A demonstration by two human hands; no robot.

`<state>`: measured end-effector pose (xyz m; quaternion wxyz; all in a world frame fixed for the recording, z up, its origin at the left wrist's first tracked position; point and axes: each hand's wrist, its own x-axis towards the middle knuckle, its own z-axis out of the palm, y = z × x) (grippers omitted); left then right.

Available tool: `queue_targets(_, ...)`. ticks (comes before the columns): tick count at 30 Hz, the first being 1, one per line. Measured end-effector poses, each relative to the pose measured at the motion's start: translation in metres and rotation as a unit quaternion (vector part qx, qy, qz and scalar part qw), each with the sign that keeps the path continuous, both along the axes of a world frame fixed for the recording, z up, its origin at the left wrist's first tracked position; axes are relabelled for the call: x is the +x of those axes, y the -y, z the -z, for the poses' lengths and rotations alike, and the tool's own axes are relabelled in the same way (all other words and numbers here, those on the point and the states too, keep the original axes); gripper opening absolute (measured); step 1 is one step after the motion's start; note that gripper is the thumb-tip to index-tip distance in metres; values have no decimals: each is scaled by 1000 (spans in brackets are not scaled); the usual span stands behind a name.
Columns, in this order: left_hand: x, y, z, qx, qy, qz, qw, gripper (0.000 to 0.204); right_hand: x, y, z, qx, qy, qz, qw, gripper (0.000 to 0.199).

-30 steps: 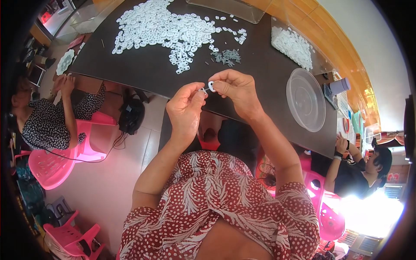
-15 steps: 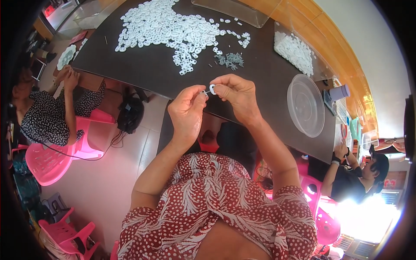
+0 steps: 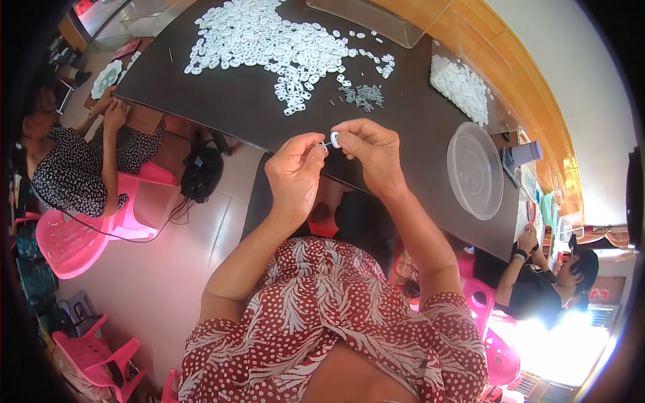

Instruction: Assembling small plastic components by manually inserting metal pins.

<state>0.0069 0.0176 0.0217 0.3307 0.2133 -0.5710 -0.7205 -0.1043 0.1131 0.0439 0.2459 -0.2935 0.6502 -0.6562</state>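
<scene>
Just past the table's near edge, my two hands meet with their fingertips almost touching. Between the thumb and fingers of my right hand (image 3: 375, 153) is a small white oval plastic piece (image 3: 335, 140) with a hole. My left hand (image 3: 295, 176) pinches another small white piece (image 3: 323, 147), mostly covered by the fingertips. A thin grey pin (image 3: 328, 144) spans the short gap between the two pieces. Beyond my hands lie a large spread of similar white pieces (image 3: 269, 41) and a small heap of short grey pins (image 3: 363, 97).
The dark table (image 3: 222, 104) carries a round clear lid (image 3: 475, 171), a clear bin of white pieces (image 3: 462, 87), a clear tray (image 3: 366, 19) and a purple cup (image 3: 526, 152). Co-workers sit at left and right. A pink chair (image 3: 74, 248) stands at left.
The whole view has shifted slightly. My hands keep their hold on the two white pieces, with the pin between them; their grip looks almost the same.
</scene>
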Motion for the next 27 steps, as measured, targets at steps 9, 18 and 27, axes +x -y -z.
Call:
queue_targets(9, 0, 0, 2, 2, -7, 5, 1000, 16, 2, 2, 2, 7, -5, 8, 1000, 12)
queue_targets(18, -1, 0, 4, -2, 7, -8, 1000, 13, 9, 5, 1, 0, -29, 31, 999, 9)
queue_targets(27, -4, -4, 6, 27, -51, -4, 998, 19, 14, 6, 9, -2, -133, 42, 990, 9)
